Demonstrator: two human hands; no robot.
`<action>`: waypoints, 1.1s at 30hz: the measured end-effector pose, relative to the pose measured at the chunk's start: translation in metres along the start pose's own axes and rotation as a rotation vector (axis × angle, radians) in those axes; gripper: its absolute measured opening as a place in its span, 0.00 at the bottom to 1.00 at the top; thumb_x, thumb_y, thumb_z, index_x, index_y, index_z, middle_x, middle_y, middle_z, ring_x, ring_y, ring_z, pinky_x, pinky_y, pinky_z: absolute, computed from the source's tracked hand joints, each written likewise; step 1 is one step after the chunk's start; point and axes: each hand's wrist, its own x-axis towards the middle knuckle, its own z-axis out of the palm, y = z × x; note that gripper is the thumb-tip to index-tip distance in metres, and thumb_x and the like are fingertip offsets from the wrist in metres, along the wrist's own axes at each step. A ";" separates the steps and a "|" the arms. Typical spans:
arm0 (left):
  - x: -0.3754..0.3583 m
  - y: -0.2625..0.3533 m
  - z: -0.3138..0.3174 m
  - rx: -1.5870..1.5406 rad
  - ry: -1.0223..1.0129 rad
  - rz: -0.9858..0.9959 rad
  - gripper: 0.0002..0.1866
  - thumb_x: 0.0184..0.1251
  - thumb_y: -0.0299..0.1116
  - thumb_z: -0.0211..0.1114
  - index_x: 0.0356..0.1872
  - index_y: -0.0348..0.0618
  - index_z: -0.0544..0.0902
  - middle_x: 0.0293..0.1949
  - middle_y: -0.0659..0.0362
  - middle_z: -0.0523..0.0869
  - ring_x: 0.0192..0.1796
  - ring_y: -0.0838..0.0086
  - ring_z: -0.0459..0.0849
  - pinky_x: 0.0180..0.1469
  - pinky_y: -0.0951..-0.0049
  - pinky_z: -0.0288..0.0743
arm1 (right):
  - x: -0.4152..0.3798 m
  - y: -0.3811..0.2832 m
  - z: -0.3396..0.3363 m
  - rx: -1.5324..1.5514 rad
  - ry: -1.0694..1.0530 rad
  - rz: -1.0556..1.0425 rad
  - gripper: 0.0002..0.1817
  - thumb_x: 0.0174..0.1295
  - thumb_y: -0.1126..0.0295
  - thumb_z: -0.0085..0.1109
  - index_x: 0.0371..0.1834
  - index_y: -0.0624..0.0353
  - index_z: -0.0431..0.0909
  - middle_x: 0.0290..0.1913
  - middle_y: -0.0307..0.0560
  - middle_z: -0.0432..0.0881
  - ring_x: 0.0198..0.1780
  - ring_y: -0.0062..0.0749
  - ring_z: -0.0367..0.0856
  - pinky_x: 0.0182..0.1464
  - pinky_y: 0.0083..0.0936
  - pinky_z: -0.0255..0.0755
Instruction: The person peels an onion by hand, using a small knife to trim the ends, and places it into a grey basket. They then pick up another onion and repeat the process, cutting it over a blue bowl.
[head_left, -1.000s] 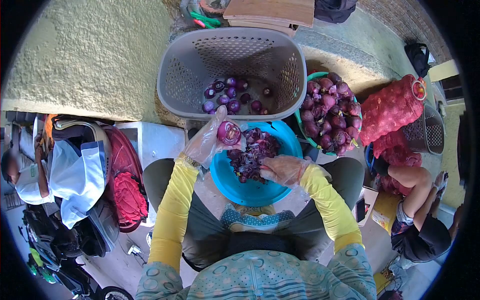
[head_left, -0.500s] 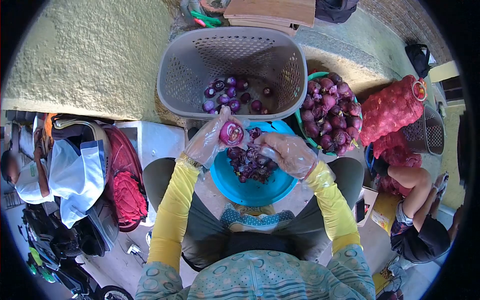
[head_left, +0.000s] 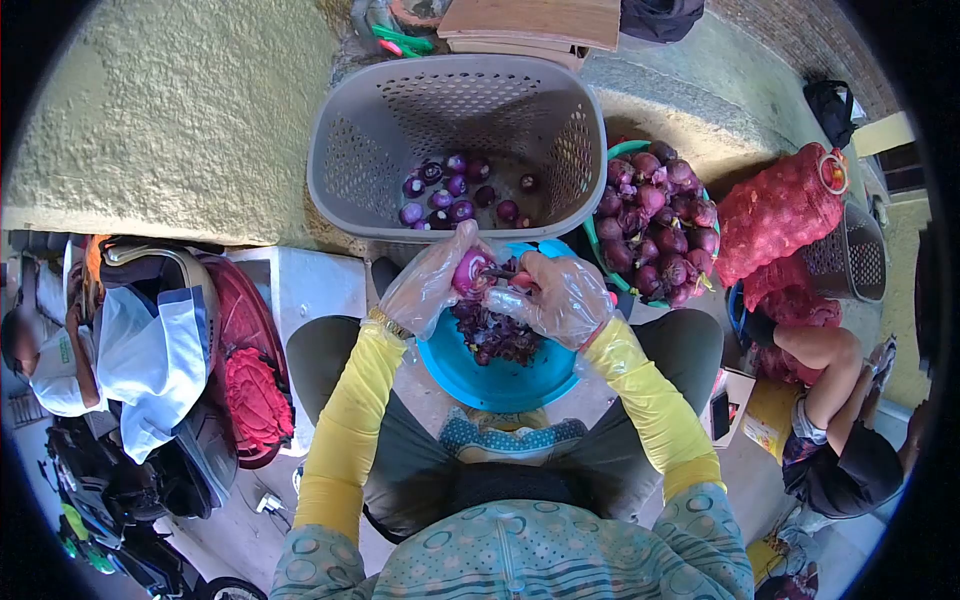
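Head view: both hands hold onion (head_left: 470, 268) (over blue bowl (head_left: 505, 375) rim).

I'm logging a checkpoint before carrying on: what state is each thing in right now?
Left hand: gloved, gripping the red onion.
Right hand: gloved, working at the onion.
Red onion: partly peeled, held over the blue basin.
Blue basin: holds a pile of peelings.
Grey basket: few peeled onions at the bottom.
Green basin: heaped with unpeeled onions.
Red mesh sack: full.

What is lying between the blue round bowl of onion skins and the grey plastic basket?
In the head view, the gloved left hand holding a red onion and the right hand sit between the blue bowl and the grey basket.
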 end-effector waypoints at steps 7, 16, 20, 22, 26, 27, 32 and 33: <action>0.001 -0.004 0.001 0.068 0.014 0.041 0.35 0.85 0.63 0.38 0.45 0.40 0.82 0.40 0.59 0.82 0.40 0.79 0.78 0.46 0.77 0.76 | 0.001 -0.006 -0.001 -0.083 -0.013 0.011 0.33 0.61 0.32 0.63 0.30 0.57 0.81 0.26 0.52 0.86 0.30 0.52 0.87 0.33 0.44 0.79; 0.006 -0.010 0.010 0.234 0.121 0.102 0.39 0.82 0.67 0.39 0.45 0.36 0.82 0.37 0.58 0.83 0.39 0.76 0.78 0.45 0.73 0.75 | 0.004 -0.009 0.002 -0.121 -0.127 0.097 0.37 0.61 0.28 0.58 0.30 0.58 0.84 0.26 0.57 0.84 0.32 0.56 0.86 0.35 0.48 0.77; 0.012 -0.025 0.010 0.242 0.144 0.151 0.38 0.82 0.66 0.40 0.44 0.36 0.82 0.37 0.59 0.82 0.40 0.77 0.77 0.47 0.73 0.74 | 0.004 -0.006 0.004 -0.094 -0.193 0.135 0.38 0.62 0.27 0.56 0.29 0.58 0.83 0.27 0.60 0.84 0.34 0.58 0.86 0.37 0.51 0.77; 0.010 -0.024 0.012 0.238 0.169 0.166 0.38 0.83 0.66 0.39 0.44 0.36 0.82 0.37 0.59 0.82 0.40 0.77 0.77 0.48 0.72 0.74 | 0.004 -0.005 0.010 -0.070 -0.154 0.116 0.38 0.63 0.28 0.55 0.29 0.58 0.84 0.27 0.60 0.84 0.34 0.58 0.86 0.38 0.52 0.77; 0.007 -0.021 0.012 0.199 0.211 0.121 0.36 0.85 0.60 0.40 0.43 0.32 0.80 0.39 0.51 0.84 0.45 0.67 0.78 0.56 0.66 0.72 | 0.003 -0.004 0.017 -0.086 -0.107 0.096 0.38 0.64 0.28 0.55 0.32 0.58 0.84 0.28 0.59 0.85 0.34 0.59 0.86 0.38 0.52 0.77; 0.007 -0.021 0.010 0.200 0.209 0.121 0.36 0.85 0.60 0.40 0.43 0.32 0.80 0.39 0.51 0.84 0.45 0.67 0.78 0.56 0.66 0.72 | 0.004 -0.005 0.016 -0.086 -0.140 0.116 0.37 0.64 0.29 0.55 0.33 0.59 0.84 0.28 0.59 0.85 0.34 0.59 0.86 0.38 0.52 0.77; 0.010 -0.021 0.007 0.295 0.193 0.141 0.36 0.85 0.59 0.39 0.44 0.32 0.82 0.41 0.52 0.85 0.44 0.67 0.81 0.56 0.66 0.73 | 0.005 -0.004 0.013 -0.072 -0.177 0.116 0.36 0.66 0.31 0.55 0.35 0.60 0.82 0.30 0.60 0.85 0.35 0.60 0.85 0.40 0.52 0.77; 0.011 -0.023 0.007 0.296 0.191 0.142 0.36 0.85 0.59 0.39 0.44 0.32 0.82 0.41 0.52 0.85 0.44 0.67 0.81 0.56 0.66 0.73 | 0.004 -0.003 0.013 -0.049 -0.165 0.122 0.36 0.66 0.32 0.55 0.36 0.60 0.82 0.31 0.61 0.85 0.36 0.60 0.85 0.41 0.52 0.77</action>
